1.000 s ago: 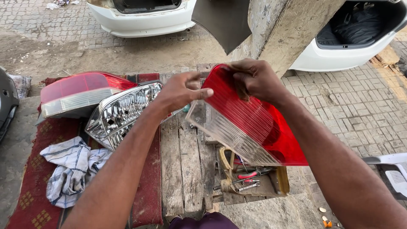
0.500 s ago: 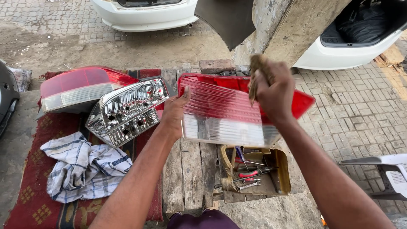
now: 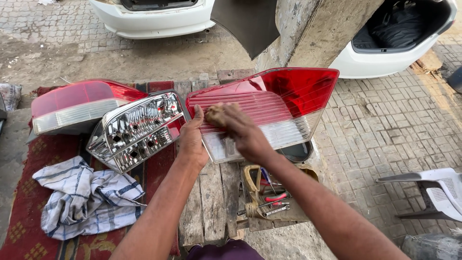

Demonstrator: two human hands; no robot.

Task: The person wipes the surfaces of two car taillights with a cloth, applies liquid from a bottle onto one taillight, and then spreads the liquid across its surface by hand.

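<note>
While propped on a wooden bench, the red tail lamp is steadied by the left hand gripping its edge; the right hand presses a closed fistful of brown wad against the lens, apparently mid-rub. Unrubbed lens lies rightward. A bare reflector housing sits just left.

Both forearms are bare, without sleeves; a dark purple garment, perhaps trousers, shows below.
</note>
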